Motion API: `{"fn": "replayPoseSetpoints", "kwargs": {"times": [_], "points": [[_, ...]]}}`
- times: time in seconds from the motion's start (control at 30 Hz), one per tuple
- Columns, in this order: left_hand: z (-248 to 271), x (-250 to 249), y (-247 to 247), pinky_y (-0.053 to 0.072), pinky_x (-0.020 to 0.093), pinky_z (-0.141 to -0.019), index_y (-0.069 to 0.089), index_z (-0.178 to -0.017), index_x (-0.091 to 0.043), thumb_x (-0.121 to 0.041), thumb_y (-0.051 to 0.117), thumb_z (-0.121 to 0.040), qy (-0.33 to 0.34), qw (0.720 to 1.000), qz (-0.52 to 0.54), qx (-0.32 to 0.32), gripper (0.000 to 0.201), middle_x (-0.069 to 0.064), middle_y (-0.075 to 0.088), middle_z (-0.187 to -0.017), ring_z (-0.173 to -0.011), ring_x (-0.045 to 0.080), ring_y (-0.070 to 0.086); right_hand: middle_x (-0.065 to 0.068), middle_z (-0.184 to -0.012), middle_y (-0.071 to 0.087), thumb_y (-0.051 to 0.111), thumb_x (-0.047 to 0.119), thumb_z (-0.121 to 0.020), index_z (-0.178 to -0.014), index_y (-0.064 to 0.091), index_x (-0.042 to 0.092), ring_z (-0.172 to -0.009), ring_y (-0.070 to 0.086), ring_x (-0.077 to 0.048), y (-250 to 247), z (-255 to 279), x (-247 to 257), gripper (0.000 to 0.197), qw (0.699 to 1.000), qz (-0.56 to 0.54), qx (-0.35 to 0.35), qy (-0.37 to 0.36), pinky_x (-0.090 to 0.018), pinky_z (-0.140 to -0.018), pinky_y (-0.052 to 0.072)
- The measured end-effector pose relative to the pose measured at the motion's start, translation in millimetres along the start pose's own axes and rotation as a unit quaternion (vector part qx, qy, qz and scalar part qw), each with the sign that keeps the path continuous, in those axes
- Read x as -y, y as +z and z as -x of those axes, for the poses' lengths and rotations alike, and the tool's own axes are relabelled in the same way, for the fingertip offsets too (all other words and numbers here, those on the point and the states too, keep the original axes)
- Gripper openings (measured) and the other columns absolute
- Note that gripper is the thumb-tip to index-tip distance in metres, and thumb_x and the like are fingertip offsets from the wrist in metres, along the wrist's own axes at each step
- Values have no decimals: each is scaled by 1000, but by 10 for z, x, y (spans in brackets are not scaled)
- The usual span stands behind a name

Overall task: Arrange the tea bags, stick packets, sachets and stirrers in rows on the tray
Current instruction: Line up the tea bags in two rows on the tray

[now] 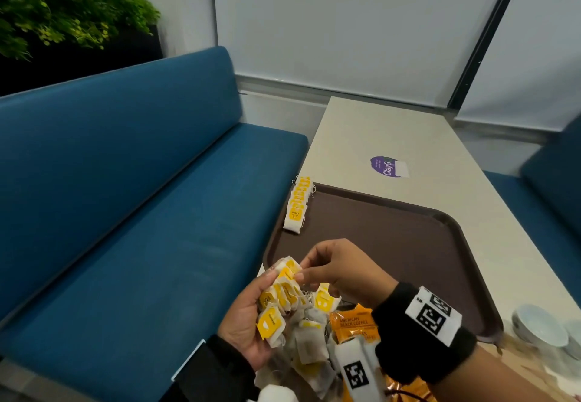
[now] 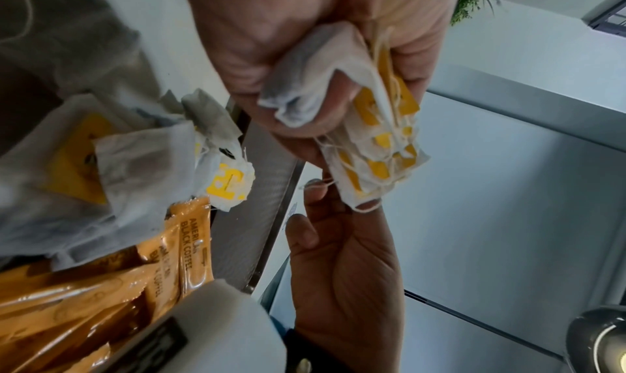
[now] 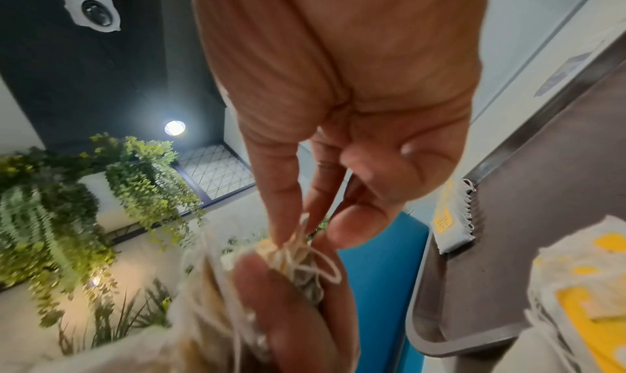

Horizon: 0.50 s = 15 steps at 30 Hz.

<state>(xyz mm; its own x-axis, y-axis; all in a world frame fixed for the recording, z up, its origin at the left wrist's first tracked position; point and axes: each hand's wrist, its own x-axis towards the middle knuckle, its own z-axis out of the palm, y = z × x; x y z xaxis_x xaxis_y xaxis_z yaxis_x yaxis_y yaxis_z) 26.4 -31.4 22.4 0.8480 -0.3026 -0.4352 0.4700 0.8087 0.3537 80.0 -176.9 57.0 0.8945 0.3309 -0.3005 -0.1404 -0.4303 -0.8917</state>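
L hand (image 1: 243, 323) fingers curled round tea bag bunch (image 1: 279, 294); R hand (image 1: 342, 269) fingers pinch top bag.

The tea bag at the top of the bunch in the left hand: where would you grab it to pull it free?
Pinch its yellow tag end, which sticks up past the left hand. Come from above and the right, as the right hand does; the bunch of tea bags below is tangled in strings.

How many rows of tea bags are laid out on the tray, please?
1: a row of tea bags along the left edge of the tray. Loose tea bags are bunched in the left hand, which may hide more.
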Motion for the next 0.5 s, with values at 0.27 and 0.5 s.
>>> {"fn": "replayPoseSetpoints", "kwargs": {"times": [0.27, 0.5], "points": [[-81, -46, -115, 57, 35, -49, 62, -110, 1, -17, 50, -86, 25, 1000, 11, 4, 32, 22, 71, -87, -64, 27, 70, -10, -69, 66, 72, 6, -79, -75, 63, 3, -48, 59, -3, 74, -10, 22, 11, 995, -64, -69, -42, -9, -41, 38], [-114, -107, -70, 53, 34, -41, 70, -93, 1, -11, 56, -76, 36, 998, 12, 50, 25, 23, 70, -78, -57, 30, 69, -10, -73, 65, 64, 11, -88, -83, 60, 9, -55, 55, -13, 22, -75, 60, 6, 994, -83, -35, -68, -19, -41, 39]]}}
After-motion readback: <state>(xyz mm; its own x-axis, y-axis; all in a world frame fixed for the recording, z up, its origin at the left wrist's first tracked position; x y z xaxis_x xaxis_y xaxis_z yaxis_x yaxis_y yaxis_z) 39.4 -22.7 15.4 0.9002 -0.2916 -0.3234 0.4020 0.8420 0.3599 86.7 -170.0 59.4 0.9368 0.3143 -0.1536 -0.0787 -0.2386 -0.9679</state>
